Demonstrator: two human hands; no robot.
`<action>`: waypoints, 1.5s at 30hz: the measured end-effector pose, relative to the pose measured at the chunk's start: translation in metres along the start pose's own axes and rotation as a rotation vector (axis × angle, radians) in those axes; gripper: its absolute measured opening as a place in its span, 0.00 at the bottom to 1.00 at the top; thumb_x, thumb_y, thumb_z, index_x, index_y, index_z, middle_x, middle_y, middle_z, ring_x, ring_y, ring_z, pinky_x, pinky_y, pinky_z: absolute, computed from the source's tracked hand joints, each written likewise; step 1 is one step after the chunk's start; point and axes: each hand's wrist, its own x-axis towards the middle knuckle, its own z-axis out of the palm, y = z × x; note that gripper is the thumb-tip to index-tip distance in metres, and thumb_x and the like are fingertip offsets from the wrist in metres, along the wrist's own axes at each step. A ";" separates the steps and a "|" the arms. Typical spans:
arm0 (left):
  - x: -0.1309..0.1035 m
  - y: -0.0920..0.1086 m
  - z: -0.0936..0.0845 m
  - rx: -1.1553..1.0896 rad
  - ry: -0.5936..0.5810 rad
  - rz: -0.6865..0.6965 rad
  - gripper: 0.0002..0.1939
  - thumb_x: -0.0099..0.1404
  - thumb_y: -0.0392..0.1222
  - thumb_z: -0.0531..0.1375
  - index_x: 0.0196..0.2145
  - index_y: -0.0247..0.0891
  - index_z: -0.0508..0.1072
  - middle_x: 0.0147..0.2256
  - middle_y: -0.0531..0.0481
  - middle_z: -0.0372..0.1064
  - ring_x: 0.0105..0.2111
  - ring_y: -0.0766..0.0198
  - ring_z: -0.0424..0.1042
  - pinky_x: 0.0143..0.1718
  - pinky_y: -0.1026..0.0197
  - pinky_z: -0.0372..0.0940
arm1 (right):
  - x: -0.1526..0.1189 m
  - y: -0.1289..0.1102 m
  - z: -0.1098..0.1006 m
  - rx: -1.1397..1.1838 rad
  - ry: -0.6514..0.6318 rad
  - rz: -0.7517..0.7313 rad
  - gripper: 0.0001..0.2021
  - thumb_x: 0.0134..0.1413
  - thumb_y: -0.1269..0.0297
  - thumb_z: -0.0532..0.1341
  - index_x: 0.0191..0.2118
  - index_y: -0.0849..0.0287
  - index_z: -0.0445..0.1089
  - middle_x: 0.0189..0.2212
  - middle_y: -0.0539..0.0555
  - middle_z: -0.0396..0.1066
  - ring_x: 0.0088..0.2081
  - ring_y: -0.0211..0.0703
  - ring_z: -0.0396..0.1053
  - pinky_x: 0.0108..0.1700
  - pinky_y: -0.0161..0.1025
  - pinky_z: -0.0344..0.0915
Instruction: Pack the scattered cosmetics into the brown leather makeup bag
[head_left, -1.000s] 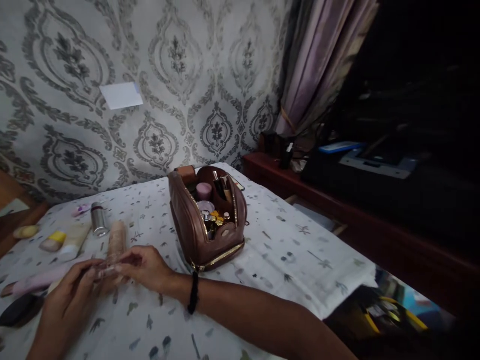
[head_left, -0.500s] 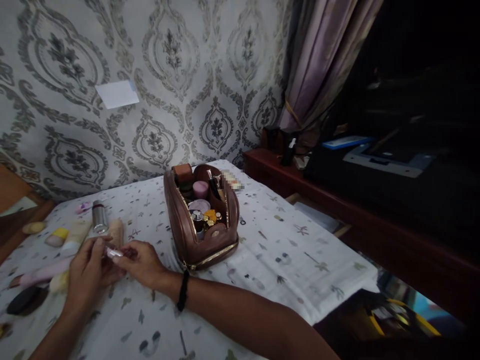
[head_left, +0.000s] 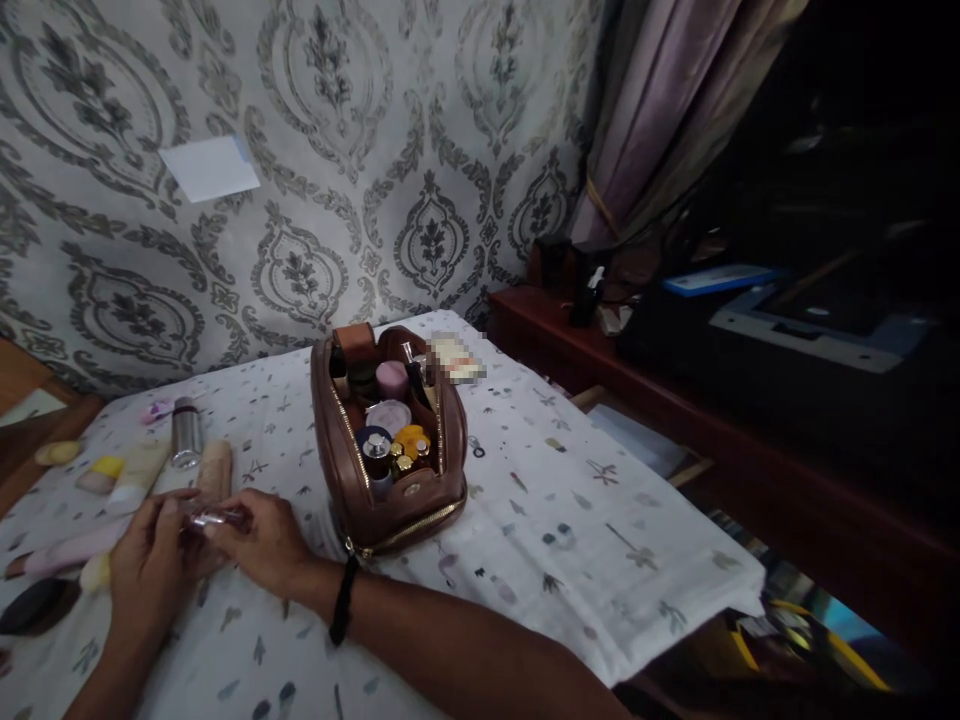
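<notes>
A tabletop (head_left: 555, 500) under white, leaf-printed cloth carries a brown leather zip bag (head_left: 390, 515), its mouth spread, which leaves the contents reachable. Left of it, the left hand (head_left: 154, 560) and right hand (head_left: 262, 545) meet, presumably so each steadies the other's hold. Beyond them rest a silver cylindrical bottle (head_left: 186, 435) and a beige tube (head_left: 215, 470); a pink round jar (head_left: 392, 378) sits in the bag. Between the hands, each grip pinches a small clear glossy item (head_left: 214, 519), too blurred to identify.

Couldn't tell what the tiny shiny thing (head_left: 214, 518) was, left hand (head_left: 154, 555) and right hand (head_left: 266, 540) covered most of it. Pale item (head_left: 456, 358) by the brown bag (head_left: 397, 522) was pixelated, curtain (head_left: 660, 120) cropped up top.
</notes>
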 end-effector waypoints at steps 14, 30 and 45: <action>-0.002 0.009 -0.008 0.044 -0.065 0.102 0.19 0.67 0.55 0.49 0.38 0.40 0.72 0.32 0.51 0.74 0.32 0.58 0.73 0.33 0.60 0.67 | -0.006 -0.009 -0.006 -0.072 -0.027 -0.031 0.07 0.53 0.66 0.67 0.40 0.57 0.75 0.31 0.49 0.74 0.32 0.39 0.69 0.38 0.34 0.66; -0.002 0.000 -0.006 0.104 -0.218 0.235 0.16 0.69 0.51 0.47 0.32 0.41 0.68 0.25 0.50 0.69 0.26 0.59 0.68 0.30 0.59 0.58 | 0.004 0.008 -0.007 0.080 -0.115 -0.081 0.10 0.53 0.64 0.62 0.41 0.58 0.69 0.30 0.49 0.69 0.29 0.37 0.66 0.31 0.33 0.67; 0.007 -0.008 -0.013 -0.496 -0.191 -0.014 0.14 0.71 0.51 0.52 0.37 0.39 0.70 0.30 0.54 0.66 0.32 0.64 0.65 0.35 0.64 0.60 | 0.002 -0.012 -0.021 0.212 -0.128 0.100 0.21 0.50 0.51 0.67 0.45 0.60 0.71 0.27 0.50 0.71 0.26 0.37 0.68 0.27 0.34 0.61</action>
